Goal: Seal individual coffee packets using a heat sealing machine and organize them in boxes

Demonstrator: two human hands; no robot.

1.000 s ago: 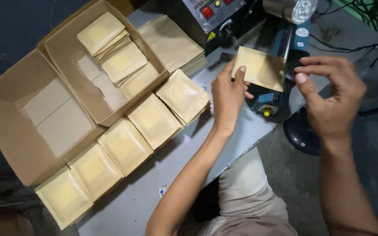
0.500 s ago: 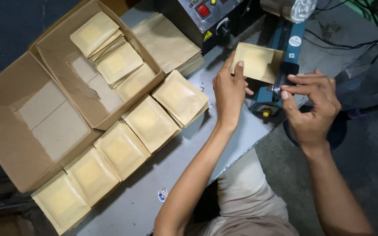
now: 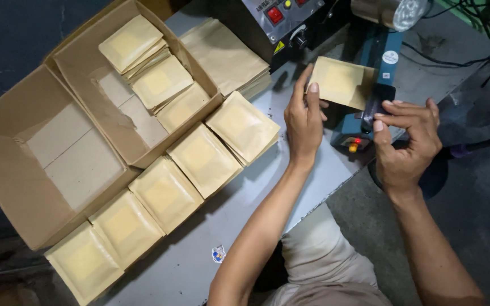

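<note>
At the blue sealing machine (image 3: 384, 68), the left hand (image 3: 303, 120) pinches 1 tan pouch (image 3: 338, 82) by its near edge; the right hand (image 3: 406, 141), fingers curled, apparently grips its far corner. Pouch looks light, thin, flexible; edges give best hold.

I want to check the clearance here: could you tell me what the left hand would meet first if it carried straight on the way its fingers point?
The left hand already touches the tan pouch; beyond it, probably the grey control box, though depth is unclear.
</note>
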